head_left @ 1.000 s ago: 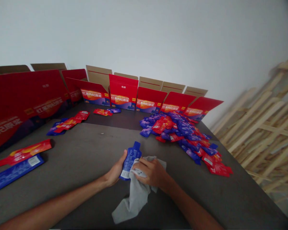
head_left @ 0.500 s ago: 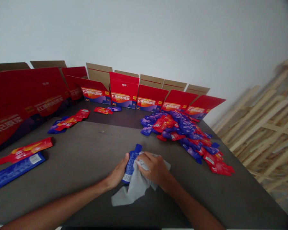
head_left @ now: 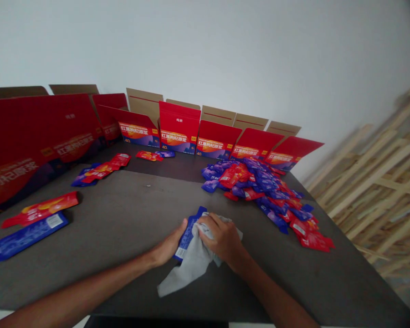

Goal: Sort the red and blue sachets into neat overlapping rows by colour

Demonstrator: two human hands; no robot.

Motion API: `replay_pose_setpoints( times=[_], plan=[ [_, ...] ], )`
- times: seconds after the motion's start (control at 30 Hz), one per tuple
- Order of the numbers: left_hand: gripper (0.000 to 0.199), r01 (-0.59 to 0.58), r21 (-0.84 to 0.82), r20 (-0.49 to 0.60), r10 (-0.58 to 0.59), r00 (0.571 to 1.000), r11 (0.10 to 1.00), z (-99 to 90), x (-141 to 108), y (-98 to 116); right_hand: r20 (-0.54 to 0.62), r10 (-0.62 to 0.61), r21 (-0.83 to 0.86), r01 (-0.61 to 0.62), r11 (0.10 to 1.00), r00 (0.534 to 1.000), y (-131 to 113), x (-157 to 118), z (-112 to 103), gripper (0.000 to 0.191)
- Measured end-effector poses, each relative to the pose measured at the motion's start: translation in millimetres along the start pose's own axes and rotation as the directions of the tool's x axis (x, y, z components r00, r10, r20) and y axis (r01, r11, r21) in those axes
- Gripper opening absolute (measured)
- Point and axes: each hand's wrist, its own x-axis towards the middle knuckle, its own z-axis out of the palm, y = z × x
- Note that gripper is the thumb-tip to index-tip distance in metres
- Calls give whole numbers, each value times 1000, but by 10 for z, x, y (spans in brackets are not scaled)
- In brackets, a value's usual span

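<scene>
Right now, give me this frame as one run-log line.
left hand: holds blue sachet | right hand: presses grey cloth on it | beside: heap of red and blue sachets

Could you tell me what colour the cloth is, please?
The cloth is plain light grey; it shows best in the head view.

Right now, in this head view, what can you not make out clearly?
Head view:
Blue sachet: its middle is hidden by the right hand and grey cloth.
Left hand: its fingers are hidden behind the sachet.
Sachet pile: print too small to read.
Red carton: cut off by the left edge.
Wooden slats: blurred.
</scene>
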Motion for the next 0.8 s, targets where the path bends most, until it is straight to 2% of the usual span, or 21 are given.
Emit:
replay_pose_setpoints(
  times=[0.07,0.17,0.3,0.4,0.5,0.6,0.7,0.8],
  plan=[
    [64,6,4,54,-7,999,1000,-24,-22,2,-63,58,20,-57,998,996,26,18,-35,12],
    [63,68,-15,88,-66,994,998,-66,-18,-42,-54,50,32,-49,998,997,35,20,-48,11],
    [70,108,-84,74,-101,992,991,-73,42,-111,63,-118,36,116,993,991,-13,-25,14,17],
    [78,135,-181,129,-113,985,974,-41,66,-71,208,-244,28,244,969,947,-90,-79,71,26],
    [83,158,-227,167,-122,978,961,-20,50,-4,281,-280,28,284,958,918,-154,-119,108,32],
    [78,131,-188,159,-102,982,973,-26,34,-12,224,-223,5,228,974,949,-156,-115,115,29],
    [68,126,-151,149,-103,983,980,-44,30,-86,82,-111,-8,112,994,990,-104,-74,83,22],
    [69,164,-150,202,-132,970,975,-40,21,-132,-27,-28,10,28,1000,999,-45,-34,29,16]
  ],
)
